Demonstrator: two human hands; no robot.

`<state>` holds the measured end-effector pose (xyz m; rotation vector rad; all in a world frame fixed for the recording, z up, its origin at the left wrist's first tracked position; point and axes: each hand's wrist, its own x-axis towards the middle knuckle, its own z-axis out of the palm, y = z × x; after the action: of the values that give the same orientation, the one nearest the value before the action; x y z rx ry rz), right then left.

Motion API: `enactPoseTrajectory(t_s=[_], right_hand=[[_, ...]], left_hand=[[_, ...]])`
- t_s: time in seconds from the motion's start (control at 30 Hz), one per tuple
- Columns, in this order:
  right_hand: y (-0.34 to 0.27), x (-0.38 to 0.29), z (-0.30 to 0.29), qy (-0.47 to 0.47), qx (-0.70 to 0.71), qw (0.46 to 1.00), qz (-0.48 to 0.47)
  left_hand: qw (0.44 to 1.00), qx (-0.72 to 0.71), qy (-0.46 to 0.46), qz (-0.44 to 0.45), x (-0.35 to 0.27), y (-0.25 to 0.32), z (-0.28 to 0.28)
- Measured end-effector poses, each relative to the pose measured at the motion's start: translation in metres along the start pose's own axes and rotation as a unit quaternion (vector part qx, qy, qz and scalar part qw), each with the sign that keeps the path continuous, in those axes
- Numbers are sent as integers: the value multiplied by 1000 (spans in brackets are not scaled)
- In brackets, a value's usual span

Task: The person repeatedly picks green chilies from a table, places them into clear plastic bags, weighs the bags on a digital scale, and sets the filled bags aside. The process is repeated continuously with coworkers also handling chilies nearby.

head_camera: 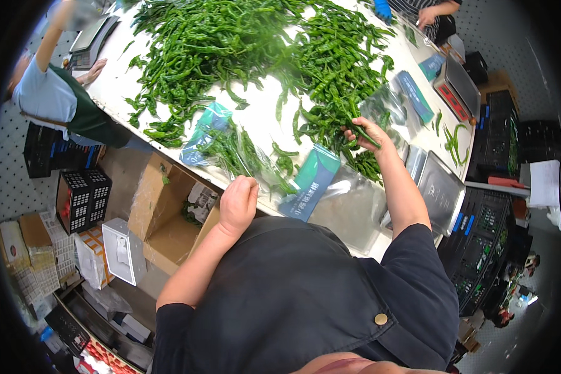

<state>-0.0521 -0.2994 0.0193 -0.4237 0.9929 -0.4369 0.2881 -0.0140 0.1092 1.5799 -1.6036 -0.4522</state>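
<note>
My left hand [237, 205] is closed at the table's front edge, its fingertips pinching what looks like the rim of a clear plastic bag [262, 163]. Green chili peppers [231, 152] lie inside that bag, which has a blue-green printed band. In my right hand [371, 133] is a long green pepper [365, 134], held over the right side of the pepper pile [327, 70]; whether more peppers are in the grip is hidden. Between my hands lies another bag with a blue-green printed panel [308, 182], its clear part [350, 205] flat near my apron.
Right of my forearm sits a metal-topped scale [442, 191]; a red-fronted scale [453, 93] stands farther back. Another bag [413, 96] lies nearby. An open cardboard box [173, 215] stands below the table's left edge. Co-workers [51, 93] stand left and at far right.
</note>
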Motion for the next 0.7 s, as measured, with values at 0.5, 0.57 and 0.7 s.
enactPoseTrajectory(t_s=[0.5, 0.57, 0.7], right_hand=[[74, -53, 23, 222, -709, 633, -216], [85, -52, 14, 256, -685, 652, -201], [88, -60, 2, 248, -644, 712, -130]], left_hand=[[994, 81, -71, 20, -3, 13, 23], [995, 87, -52, 11, -4, 12, 24], [994, 103, -38, 2, -5, 12, 23]])
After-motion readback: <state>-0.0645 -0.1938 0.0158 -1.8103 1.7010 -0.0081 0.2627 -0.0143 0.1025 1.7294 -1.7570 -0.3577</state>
